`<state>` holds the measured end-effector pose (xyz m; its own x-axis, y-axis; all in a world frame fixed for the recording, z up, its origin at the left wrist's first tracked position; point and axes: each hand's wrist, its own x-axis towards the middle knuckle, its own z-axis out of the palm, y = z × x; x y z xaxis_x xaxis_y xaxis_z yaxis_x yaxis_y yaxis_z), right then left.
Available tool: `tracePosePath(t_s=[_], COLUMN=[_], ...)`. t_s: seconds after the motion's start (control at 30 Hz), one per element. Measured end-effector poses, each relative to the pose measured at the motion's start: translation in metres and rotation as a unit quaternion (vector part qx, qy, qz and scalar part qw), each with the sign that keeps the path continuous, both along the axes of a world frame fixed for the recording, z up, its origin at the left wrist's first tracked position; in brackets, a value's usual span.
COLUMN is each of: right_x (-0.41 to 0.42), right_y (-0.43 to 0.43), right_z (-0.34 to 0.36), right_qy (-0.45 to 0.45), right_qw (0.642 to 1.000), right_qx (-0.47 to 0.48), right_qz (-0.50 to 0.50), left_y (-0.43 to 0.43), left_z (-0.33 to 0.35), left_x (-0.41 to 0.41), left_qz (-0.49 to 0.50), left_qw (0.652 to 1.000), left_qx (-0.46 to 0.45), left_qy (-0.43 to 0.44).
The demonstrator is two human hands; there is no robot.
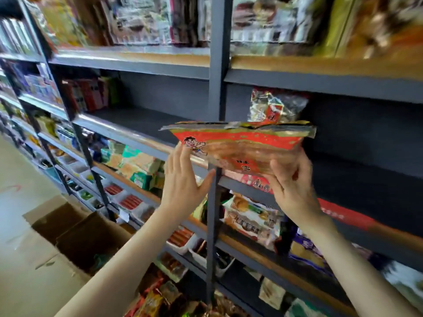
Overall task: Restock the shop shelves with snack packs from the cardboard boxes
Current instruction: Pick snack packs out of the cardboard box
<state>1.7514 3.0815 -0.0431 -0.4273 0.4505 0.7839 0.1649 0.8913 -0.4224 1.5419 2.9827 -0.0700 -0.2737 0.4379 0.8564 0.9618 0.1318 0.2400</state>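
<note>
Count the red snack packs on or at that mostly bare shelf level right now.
2. One pack is held at the shelf edge by the right hand, the left hand flat against it. Another pack stands behind it. More may be hidden.

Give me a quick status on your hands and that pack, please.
Right hand grips red pack; left hand open, fingertips on its corner. Pack at shelf edge. Upright post between the hands.

Single head-worn wide-angle view, close to the grey metal shelving unit with wooden board edges (146,143), facing forward and slightly upward (edges blurred), the shelving receding leftward toward the pale floor (13,170).
</note>
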Motion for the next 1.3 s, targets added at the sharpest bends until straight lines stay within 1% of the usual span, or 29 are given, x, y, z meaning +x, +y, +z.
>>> tracePosePath(t_s=[0.03, 0.1, 0.13, 0.23, 0.33, 0.37, 0.4, 0.43, 0.5, 0.6, 0.67, 0.7, 0.73, 0.8, 0.83, 0.87, 0.93, 1.0, 1.07, 1.17, 1.23, 1.3], right_x=[0.011, 0.032, 0.037, 0.045, 0.045, 0.043, 0.040, 0.035, 0.020, -0.008, -0.025, -0.031, -0.036, -0.042, -0.045, -0.048, -0.055, -0.061, -0.066, -0.068, -0.068, -0.068], right_y=[0.010, 0.036, 0.044, 0.073, 0.094, 0.102, 0.113, 0.119, 0.128, 0.145, 0.161, 0.168, 0.173, 0.180, 0.181, 0.182, 0.182, 0.184, 0.187, 0.183, 0.168, 0.143], right_z=[0.003, 0.002, 0.005, 0.009, 0.009, 0.006, 0.001, 0.001, 0.008, 0.016, 0.017, 0.017, 0.017, 0.015, 0.014, 0.014, 0.015, 0.014, 0.013, 0.014, 0.017, 0.018], right_qy=[-0.011, -0.028, -0.021, -0.055, -0.095, -0.119, -0.137, -0.140, -0.114, -0.140, -0.176, -0.215, -0.262, -0.334, -0.346, -0.352, -0.356, -0.393, -0.426, -0.442, -0.446, -0.428], right_qw=[0.999, 0.996, 0.995, 0.986, 0.983, 0.979, 0.973, 0.973, 0.982, 0.980, 0.966, 0.949, 0.927, 0.886, 0.876, 0.872, 0.873, 0.860, 0.842, 0.831, 0.833, 0.850], right_qx=[0.039, 0.043, 0.029, 0.012, -0.026, -0.010, 0.032, 0.040, -0.020, -0.072, -0.128, -0.147, -0.146, -0.080, -0.034, 0.014, 0.095, 0.132, 0.134, 0.126, 0.104, 0.079], right_qz=[-0.028, -0.074, -0.089, -0.158, -0.156, -0.168, -0.181, -0.182, -0.149, -0.118, -0.143, -0.176, -0.224, -0.313, -0.335, -0.341, -0.319, -0.298, -0.303, -0.314, -0.310, -0.296], left_y=[0.013, 0.038, 0.050, 0.084, 0.112, 0.120, 0.127, 0.133, 0.140, 0.146, 0.148, 0.148, 0.149, 0.150, 0.150, 0.151, 0.152, 0.152, 0.151, 0.149, 0.146, 0.143], left_z=[0.003, 0.011, 0.013, 0.015, 0.018, 0.018, 0.018, 0.017, 0.013, 0.008, 0.008, 0.008, 0.008, 0.007, 0.006, 0.006, 0.005, 0.004, 0.004, 0.005, 0.006, 0.009], left_x=[0.001, 0.003, 0.003, -0.002, -0.013, -0.017, -0.021, -0.025, -0.030, -0.035, -0.036, -0.036, -0.037, -0.039, -0.040, -0.041, -0.042, -0.043, -0.043, -0.042, -0.041, -0.037], left_qz=[-0.011, -0.017, -0.007, 0.032, 0.065, 0.069, 0.074, 0.081, 0.098, 0.110, 0.106, 0.101, 0.094, 0.079, 0.072, 0.067, 0.063, 0.061, 0.061, 0.061, 0.058, 0.060], left_qw=[0.999, 0.992, 0.988, 0.976, 0.959, 0.957, 0.956, 0.955, 0.949, 0.940, 0.939, 0.939, 0.939, 0.939, 0.939, 0.940, 0.940, 0.940, 0.939, 0.939, 0.941, 0.944], left_qx=[0.014, 0.024, 0.015, -0.037, -0.089, -0.094, -0.096, -0.095, -0.087, -0.065, -0.040, -0.029, -0.021, -0.005, 0.001, 0.003, 0.003, 0.001, -0.002, -0.016, -0.029, -0.041], left_qy=[0.041, 0.122, 0.153, 0.212, 0.261, 0.265, 0.266, 0.269, 0.286, 0.316, 0.324, 0.327, 0.331, 0.335, 0.335, 0.335, 0.336, 0.337, 0.339, 0.338, 0.333, 0.322])
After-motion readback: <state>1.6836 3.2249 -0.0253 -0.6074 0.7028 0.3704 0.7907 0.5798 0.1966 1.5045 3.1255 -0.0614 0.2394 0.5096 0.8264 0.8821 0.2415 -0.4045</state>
